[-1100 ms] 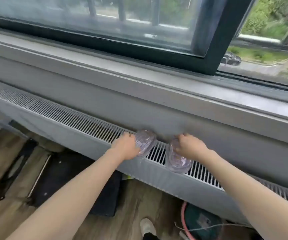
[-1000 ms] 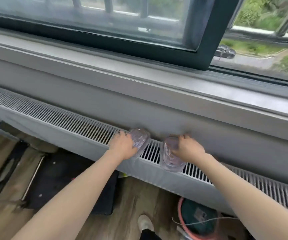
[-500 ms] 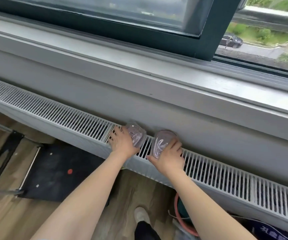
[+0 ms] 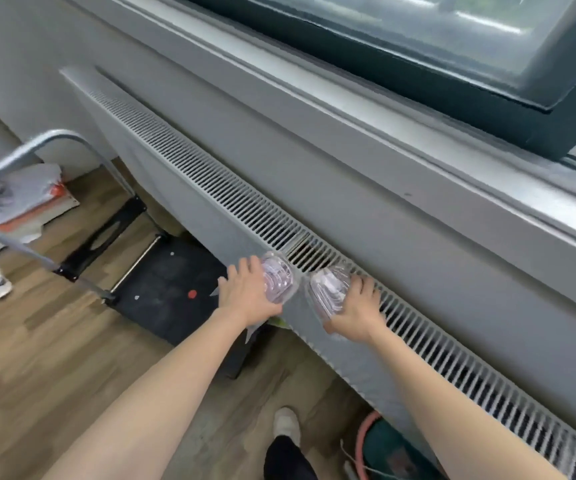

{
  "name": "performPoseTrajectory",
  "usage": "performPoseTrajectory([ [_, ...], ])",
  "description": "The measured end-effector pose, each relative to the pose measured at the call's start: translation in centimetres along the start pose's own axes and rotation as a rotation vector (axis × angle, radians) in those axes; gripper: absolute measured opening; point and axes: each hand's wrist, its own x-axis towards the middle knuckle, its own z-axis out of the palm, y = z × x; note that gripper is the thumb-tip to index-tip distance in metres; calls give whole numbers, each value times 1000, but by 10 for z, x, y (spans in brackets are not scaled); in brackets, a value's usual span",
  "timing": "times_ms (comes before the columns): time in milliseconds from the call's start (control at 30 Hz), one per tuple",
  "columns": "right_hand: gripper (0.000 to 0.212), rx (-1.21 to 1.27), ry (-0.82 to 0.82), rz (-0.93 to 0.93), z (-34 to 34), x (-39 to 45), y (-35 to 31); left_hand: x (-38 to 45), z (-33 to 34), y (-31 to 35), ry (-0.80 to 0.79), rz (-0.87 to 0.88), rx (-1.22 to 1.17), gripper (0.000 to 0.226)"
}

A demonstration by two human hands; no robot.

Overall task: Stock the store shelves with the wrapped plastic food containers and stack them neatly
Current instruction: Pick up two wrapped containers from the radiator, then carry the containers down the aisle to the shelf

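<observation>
Two clear plastic containers stand on the slatted top of the radiator [image 4: 210, 174], near its front edge and about the middle of its length. The left container [image 4: 278, 278] and the right container [image 4: 326, 292] are just beside each other with a small gap between them. Each one is oval, and its long axis runs across the radiator, from the front edge toward the wall. Both seem tilted on edge, but the blur does not let me tell exactly how much.

The left hand [image 4: 245, 292] holds the left container from its outer side, fingers curled around it. The right hand [image 4: 357, 306] holds the right container in the same way from the right side.

Compared with half a second ago, the containers and hands sit at nearly the same place on the radiator, still close together. The view has turned to the left, so the metal handle [image 4: 30, 143] of a black platform cart [image 4: 172, 289] on the wooden floor [image 4: 37, 358] now shows.

I count two containers, two hands and one cart. Above the radiator runs the grey window sill [image 4: 418, 140].
</observation>
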Motion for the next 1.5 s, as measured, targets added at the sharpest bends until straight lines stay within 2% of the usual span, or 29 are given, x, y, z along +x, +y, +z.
performPoseTrajectory([
  [167, 105, -172, -109, -271, 34, -18, -69, -73, -4, -83, 50, -283, -38, 94],
  [333, 95, -389, -282, -605, 86, -77, -130, -200, 13, -161, 32, -620, -128, 90],
  [433, 100, -508, -391, -776, 122, -122, -166, -289, 24, -201, 11, -832, -197, 89],
  [600, 105, -678, -439, -1040, 178, -198, -217, -415, 36, -247, 54, -1117, -292, 93],
  [733, 99, -764, -492, -1150, 211, -242, -259, -477, 41, -271, 122, -1211, -295, 90],
  [900, 84, -823, -504, -1299, 255, -273, -337, -512, 41, -321, 174, -1326, -360, 90],
  [1067, 86, -866, -587, -1347, 310, -277, -405, -518, 41, -370, 73, -1328, -352, 90],
  [1200, 74, -859, -673, -1292, 347, -283, -476, -534, 17, -430, 50, -1407, -370, 95],
  [1367, 82, -772, -716, -1327, 388, -308, -560, -558, -7, -493, 79, -1514, -371, 98],
  [1500, 95, -821, -766, -1410, 434, -337, -607, -582, 2, -539, 117, -1598, -428, 93],
])
